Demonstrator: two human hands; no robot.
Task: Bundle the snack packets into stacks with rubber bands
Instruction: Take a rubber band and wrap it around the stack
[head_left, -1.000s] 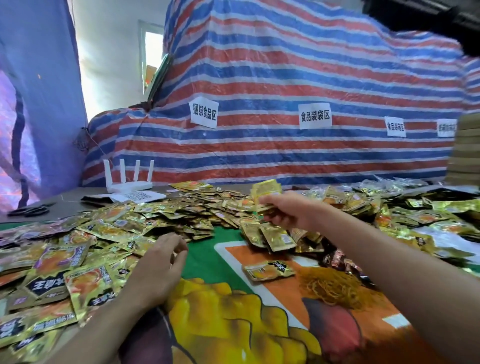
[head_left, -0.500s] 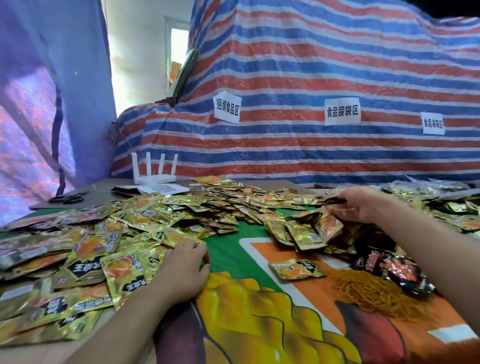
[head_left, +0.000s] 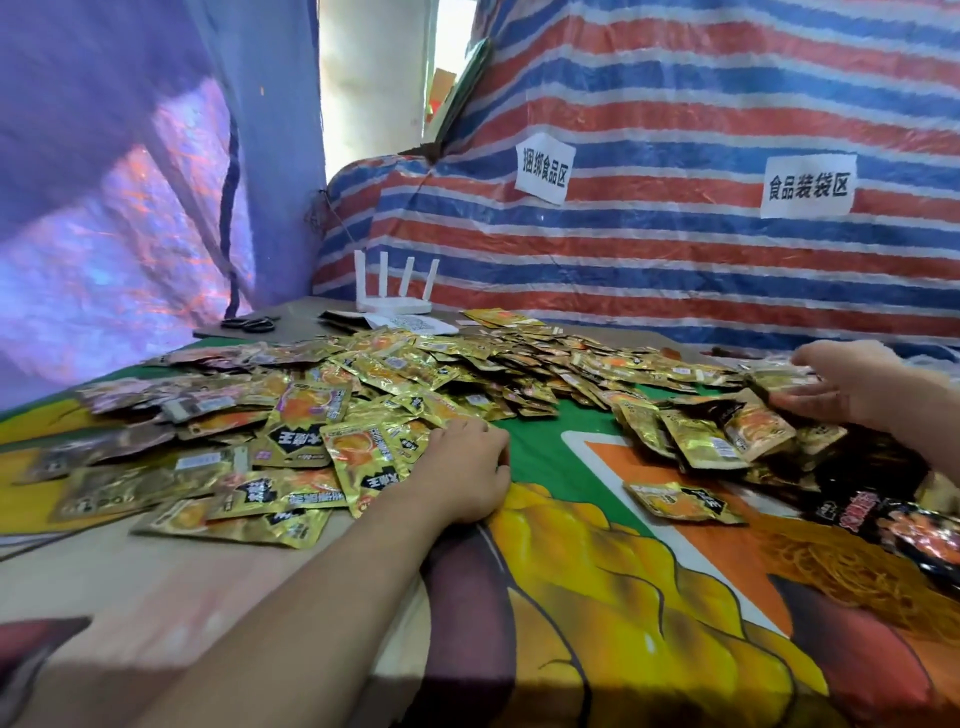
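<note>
- While the left hand (head_left: 462, 473) lies palm down on the desk (head_left: 301, 312), its fingers are loosely bent and grip nothing; the fingertips touch the edge of the gold snack packets (head_left: 395, 374).
- Right hand (head_left: 852, 384): fingers stretched out flat over the packets at the far right, touching them; the forearm is cut off by the picture edge.
- One single packet (head_left: 680, 501) lies alone on the printed cover (head_left: 571, 597), between both hands.
- Dark packets (head_left: 883, 514) lie below the right wrist, blurred and hard to read.
- An orange heap of rubber bands (head_left: 852, 566) lies just beside them, partly cut off at the right.
- Behind the pile: a white router (head_left: 395, 291), scissors (head_left: 249, 325), and a striped tarpaulin (head_left: 675, 104) with two paper labels (head_left: 544, 167).
</note>
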